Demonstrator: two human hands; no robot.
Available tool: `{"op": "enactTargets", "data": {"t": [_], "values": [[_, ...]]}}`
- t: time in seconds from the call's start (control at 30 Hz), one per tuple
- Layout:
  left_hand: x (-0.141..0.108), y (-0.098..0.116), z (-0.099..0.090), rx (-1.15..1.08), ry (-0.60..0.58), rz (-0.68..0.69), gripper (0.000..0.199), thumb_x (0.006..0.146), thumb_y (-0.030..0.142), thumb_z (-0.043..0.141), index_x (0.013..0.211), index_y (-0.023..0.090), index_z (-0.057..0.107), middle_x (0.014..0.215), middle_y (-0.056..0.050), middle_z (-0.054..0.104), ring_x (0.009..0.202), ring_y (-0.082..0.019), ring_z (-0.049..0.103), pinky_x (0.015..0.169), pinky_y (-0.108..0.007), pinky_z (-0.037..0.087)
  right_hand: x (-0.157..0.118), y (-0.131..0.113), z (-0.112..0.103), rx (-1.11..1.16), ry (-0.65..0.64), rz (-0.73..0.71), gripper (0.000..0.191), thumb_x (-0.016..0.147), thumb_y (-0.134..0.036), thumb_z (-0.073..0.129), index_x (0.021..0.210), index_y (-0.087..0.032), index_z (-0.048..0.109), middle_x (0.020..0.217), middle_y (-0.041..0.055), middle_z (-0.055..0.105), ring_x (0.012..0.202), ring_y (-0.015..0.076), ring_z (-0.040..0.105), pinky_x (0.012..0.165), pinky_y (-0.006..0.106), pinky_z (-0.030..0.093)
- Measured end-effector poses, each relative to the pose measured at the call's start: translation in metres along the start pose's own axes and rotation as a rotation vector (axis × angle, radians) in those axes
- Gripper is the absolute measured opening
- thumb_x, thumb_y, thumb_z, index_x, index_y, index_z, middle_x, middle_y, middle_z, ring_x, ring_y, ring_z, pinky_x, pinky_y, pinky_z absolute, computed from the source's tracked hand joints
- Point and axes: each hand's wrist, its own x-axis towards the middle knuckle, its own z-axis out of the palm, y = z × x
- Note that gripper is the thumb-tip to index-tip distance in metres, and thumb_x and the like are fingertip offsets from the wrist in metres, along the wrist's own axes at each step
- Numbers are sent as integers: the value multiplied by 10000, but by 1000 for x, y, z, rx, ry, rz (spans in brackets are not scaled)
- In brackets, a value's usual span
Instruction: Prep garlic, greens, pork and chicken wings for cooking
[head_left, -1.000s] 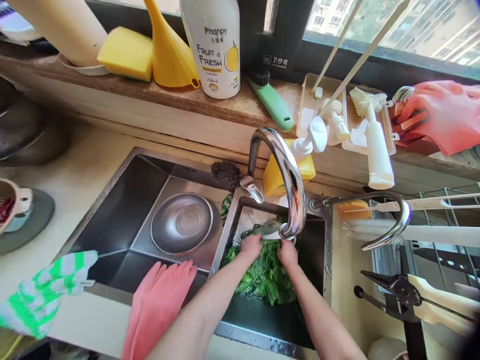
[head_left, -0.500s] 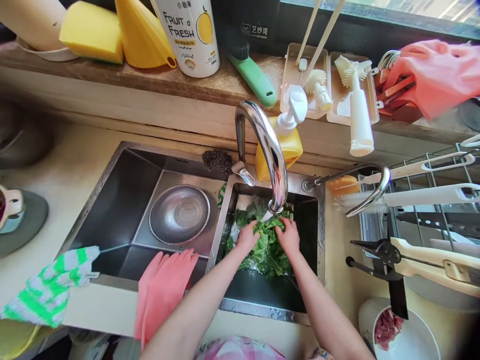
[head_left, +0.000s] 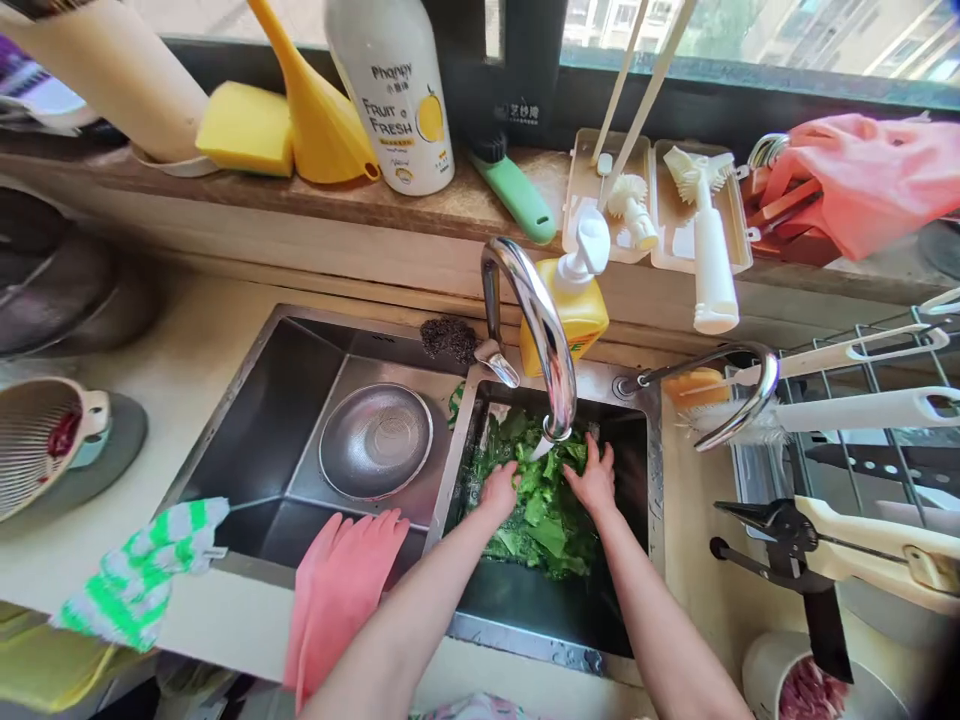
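Observation:
Leafy greens (head_left: 544,530) float in water in the right-hand sink basin (head_left: 555,655), under a stream from the chrome faucet (head_left: 559,350). At the left side of the greens, my left hand (head_left: 500,492) has its fingers curled around some leaves. My right hand (head_left: 594,478) is on the right side of the pile, fingers spread and apart, with the thumb close to the leaves. The leaves partly hide my left fingertips.
In the left basin lies a round metal strainer (head_left: 375,440). Pink rubber gloves (head_left: 341,590) and a green-striped cloth (head_left: 150,570) hang over the front edge. A yellow pump bottle (head_left: 574,310) stands behind the faucet. Scissors (head_left: 840,545) and a bowl of meat (head_left: 814,690) are at right.
My right hand has opened, its fingers now spread away from the leaves. My left hand stays at the left of the greens. The camera view has shifted, showing more of the window.

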Motion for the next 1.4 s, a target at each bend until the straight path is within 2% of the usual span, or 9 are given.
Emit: {"op": "enactTargets", "data": {"t": [0.23,0.43,0.53,0.63,0.77,0.93,1.1,1.23,1.4], "values": [[0,21,-7,95,-107,32,232,655,205,751,880,258,727,917,-71,714,936,-286,670,839,-359,513,-6,-36,16,-218,-207,-339,279,790,-278,628,1065,-257,668,1217,109,577,1091,302,546,954,444,391],[31,21,-43,67,132,47,806,751,317,706,1450,300,306,1552,-121,246,1410,-348,244,1070,-461,355,27,-27,6,-136,-22,-90,735,835,-558,525,1464,-246,306,1501,206,248,1311,446,334,936,563,389],[29,17,-26,41,120,37,857,671,184,762,1424,274,363,1512,-160,319,1387,-382,282,1066,-508,344,2,-23,40,-9,11,49,889,755,-482,637,1500,-244,215,1549,214,104,1306,473,350,947,578,388],[21,17,-5,-25,68,26,600,763,89,621,1333,228,494,1189,-138,634,1133,-294,584,960,-420,453,-29,-16,69,161,-143,-17,842,735,-264,616,1484,-158,248,1439,231,343,1189,352,527,962,441,432],[12,16,-6,-131,52,102,605,809,120,577,1371,294,438,1096,-41,691,1007,-194,646,871,-270,479,-27,0,44,350,-24,-166,835,750,-280,559,1491,-180,186,1405,154,432,1309,281,420,1053,403,367],[-17,-3,0,-30,95,-46,992,735,360,723,1511,259,114,1449,-217,402,1311,-384,415,963,-445,421,-34,13,30,234,18,99,1018,742,-460,646,1521,-168,60,1537,269,138,1329,399,381,998,496,386],[-27,-11,32,-59,-61,-133,738,744,144,674,1416,230,382,1274,-195,588,1199,-356,532,915,-435,454,-77,-17,70,197,-301,76,703,738,-186,606,1403,-142,383,1123,171,643,996,291,643,884,405,466],[-18,-4,10,-129,-6,23,414,818,78,527,1213,191,571,1131,-80,677,1034,-195,621,900,-270,465,-49,-31,35,267,-263,-107,392,789,-199,530,1177,-220,579,1029,53,669,954,199,631,856,285,468],[-3,8,-29,-93,147,108,427,874,194,522,1297,253,533,1305,-108,548,1199,-267,525,1008,-361,410,2,-23,-8,72,-26,-39,758,762,-453,653,1426,-223,368,1430,201,334,1201,366,479,958,458,397]]}}
